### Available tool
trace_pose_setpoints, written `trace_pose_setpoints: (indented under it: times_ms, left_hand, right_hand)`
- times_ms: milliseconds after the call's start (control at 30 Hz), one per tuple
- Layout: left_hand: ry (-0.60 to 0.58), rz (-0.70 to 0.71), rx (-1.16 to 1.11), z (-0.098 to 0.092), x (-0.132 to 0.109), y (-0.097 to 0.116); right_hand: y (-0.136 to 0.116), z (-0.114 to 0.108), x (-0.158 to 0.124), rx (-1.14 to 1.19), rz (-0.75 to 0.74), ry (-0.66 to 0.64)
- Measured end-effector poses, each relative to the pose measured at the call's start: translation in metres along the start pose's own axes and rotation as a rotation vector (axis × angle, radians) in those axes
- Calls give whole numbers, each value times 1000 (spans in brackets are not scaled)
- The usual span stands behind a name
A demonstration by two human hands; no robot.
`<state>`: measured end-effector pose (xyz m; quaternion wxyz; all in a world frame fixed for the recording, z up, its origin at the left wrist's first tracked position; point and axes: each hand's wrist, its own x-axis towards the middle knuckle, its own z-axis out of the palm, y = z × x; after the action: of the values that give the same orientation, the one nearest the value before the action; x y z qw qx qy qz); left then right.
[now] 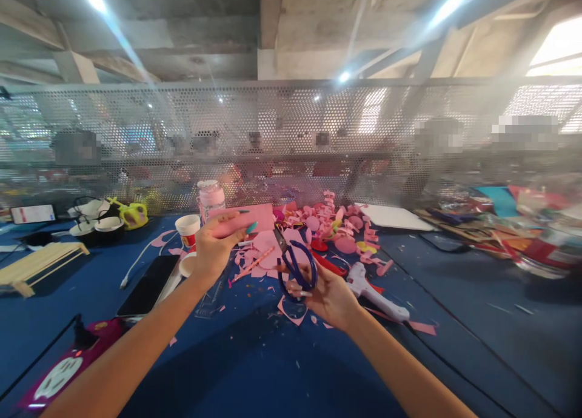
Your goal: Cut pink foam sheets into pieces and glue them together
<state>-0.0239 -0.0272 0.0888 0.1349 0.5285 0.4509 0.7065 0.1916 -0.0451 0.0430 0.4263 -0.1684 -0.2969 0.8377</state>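
Observation:
Pinched between the thumb and fingers of my left hand [213,245] is a sheet of pink paper [259,217], raised above the table and stretching to the right. My right hand [330,294] grips scissors [297,263] with dark blue loop handles, fingers through the loops. The scissor blades point up and left, close to the right edge of the paper; I cannot tell whether they touch it. Behind and below lies a heap of pink cut pieces [345,243]. A white glue gun [377,297] rests just right of my right hand.
Left stand a paper cup [187,229], a pink-capped bottle [211,195], a black phone [150,285] and a purple power strip [63,369]. A wooden rack [40,263] lies far left. A perforated metal screen [282,121] closes the back. The glue gun's cord [450,357] runs right.

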Motion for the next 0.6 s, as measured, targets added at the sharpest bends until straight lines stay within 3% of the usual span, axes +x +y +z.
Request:
trace_pose_setpoints:
  times_ms: [233, 433, 600]
  left_hand:
    - [-11, -45, -130, 3, 0, -6]
    - [-13, -76, -225, 3, -1, -3]
    - [-22, -98, -251, 5, -6, -1]
  right_hand:
    - [1, -13, 10, 25, -32, 163]
    - [5, -9, 8, -171, -65, 88]
    - [8, -4, 6, -330, -224, 78]
